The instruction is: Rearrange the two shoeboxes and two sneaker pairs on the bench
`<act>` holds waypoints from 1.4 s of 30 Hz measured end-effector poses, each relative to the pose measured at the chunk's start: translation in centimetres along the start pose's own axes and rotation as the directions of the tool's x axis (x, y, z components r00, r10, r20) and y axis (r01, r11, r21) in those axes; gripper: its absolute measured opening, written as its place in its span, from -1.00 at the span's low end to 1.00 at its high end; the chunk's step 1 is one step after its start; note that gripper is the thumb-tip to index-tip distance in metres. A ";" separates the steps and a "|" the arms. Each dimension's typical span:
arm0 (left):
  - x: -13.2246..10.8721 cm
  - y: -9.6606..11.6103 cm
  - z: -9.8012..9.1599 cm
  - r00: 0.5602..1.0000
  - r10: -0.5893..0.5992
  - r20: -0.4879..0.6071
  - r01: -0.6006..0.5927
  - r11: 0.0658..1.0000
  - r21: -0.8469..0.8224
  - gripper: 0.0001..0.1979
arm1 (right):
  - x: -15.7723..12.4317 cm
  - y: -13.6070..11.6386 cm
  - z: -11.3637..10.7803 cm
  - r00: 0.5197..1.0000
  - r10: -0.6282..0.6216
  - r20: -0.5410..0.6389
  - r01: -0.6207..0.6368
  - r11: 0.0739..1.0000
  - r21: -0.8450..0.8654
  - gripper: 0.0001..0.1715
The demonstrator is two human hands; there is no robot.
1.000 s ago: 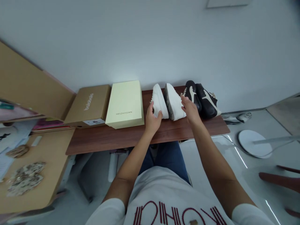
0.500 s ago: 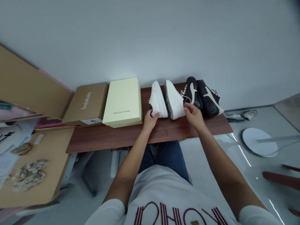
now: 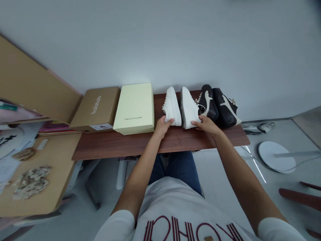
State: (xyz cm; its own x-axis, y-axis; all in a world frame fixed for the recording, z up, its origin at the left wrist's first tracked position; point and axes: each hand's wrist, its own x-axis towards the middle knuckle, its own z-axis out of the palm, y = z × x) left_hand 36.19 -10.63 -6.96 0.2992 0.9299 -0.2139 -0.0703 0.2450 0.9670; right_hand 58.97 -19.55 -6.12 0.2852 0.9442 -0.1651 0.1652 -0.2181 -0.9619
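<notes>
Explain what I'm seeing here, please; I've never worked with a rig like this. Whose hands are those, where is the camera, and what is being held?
There's no machine here: these are a person's two bare hands. One camera, worn on that person's head, takes every picture, looking forward and down.

On the reddish-brown wooden board, from left to right, are a brown balabala shoebox, a pale yellow MEIZHIYUAN shoebox, two white sneakers and a pair of black sneakers.

The left hand grips the left white sneaker near its heel; the right hand does likewise with the right white sneaker. Their soles face each other. Whether either is lifted, I can't tell.
</notes>
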 end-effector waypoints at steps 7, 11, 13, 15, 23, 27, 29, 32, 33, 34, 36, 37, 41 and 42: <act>-0.3 3.0 -0.2 0.984 0.154 0.089 -0.171 0.959 0.228 -0.57 | 0.2 -1.4 0.0 0.977 -0.186 0.104 0.197 0.975 -0.107 -0.36; -1.0 5.8 -0.4 0.967 0.217 0.131 -0.250 0.736 0.629 -0.68 | 0.1 -4.5 -0.8 0.949 -0.273 0.157 0.314 0.873 -0.373 -0.47; -1.5 7.1 -0.2 0.961 0.221 0.167 -0.266 0.567 0.780 -0.70 | 0.0 -6.1 -0.7 0.941 -0.292 0.172 0.337 0.754 -0.563 -0.54; -2.1 8.3 0.3 0.955 0.218 0.202 -0.276 0.396 0.876 -0.69 | -0.2 -7.7 0.1 0.935 -0.296 0.196 0.337 0.569 -0.750 -0.58; -3.1 10.1 2.8 0.961 0.120 0.247 -0.251 0.016 0.968 -0.69 | -0.2 -10.3 3.6 0.957 -0.135 0.257 0.274 0.124 -0.954 -0.57; -2.4 9.6 3.0 0.967 0.092 0.236 -0.238 0.001 0.971 -0.69 | 0.5 -10.3 4.0 0.958 -0.097 0.271 0.280 0.099 -0.955 -0.56; -1.9 9.3 2.9 0.968 0.085 0.236 -0.237 0.001 0.972 -0.69 | 0.8 -10.3 4.2 0.957 -0.075 0.281 0.287 0.096 -0.953 -0.55; -1.2 9.1 2.9 0.972 0.069 0.224 -0.224 -0.001 0.975 -0.69 | 1.0 -10.4 4.6 0.956 -0.049 0.289 0.293 0.102 -0.951 -0.56; -1.1 9.2 2.9 0.974 0.059 0.218 -0.218 -0.004 0.976 -0.70 | 1.1 -10.5 4.8 0.957 -0.043 0.288 0.291 0.104 -0.951 -0.56; -1.0 9.2 2.9 0.975 0.049 0.215 -0.215 -0.008 0.977 -0.70 | 1.1 -10.5 4.9 0.957 -0.039 0.288 0.291 0.107 -0.951 -0.57; -0.9 9.5 2.9 0.977 0.033 0.212 -0.212 -0.018 0.977 -0.70 | 1.3 -10.6 5.1 0.956 -0.036 0.290 0.292 0.112 -0.950 -0.58; -0.9 9.6 2.9 0.977 0.026 0.210 -0.210 -0.024 0.977 -0.70 | 1.4 -10.7 5.2 0.956 -0.037 0.292 0.294 0.115 -0.949 -0.58; -0.7 9.8 2.8 0.978 0.007 0.208 -0.207 -0.042 0.977 -0.69 | 1.9 -10.8 5.7 0.951 -0.034 0.308 0.310 0.126 -0.942 -0.58; -0.7 9.8 2.8 0.979 0.005 0.205 -0.205 -0.046 0.978 -0.69 | 2.0 -10.7 5.9 0.951 -0.032 0.309 0.310 0.129 -0.942 -0.58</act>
State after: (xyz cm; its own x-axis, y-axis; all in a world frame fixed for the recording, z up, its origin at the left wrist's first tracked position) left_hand 37.97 -9.60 3.06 0.4879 0.8550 -0.1758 0.8723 -0.4701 0.1348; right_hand 52.22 -13.85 2.60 -0.0258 0.9807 -0.1937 0.9990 0.0321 0.0298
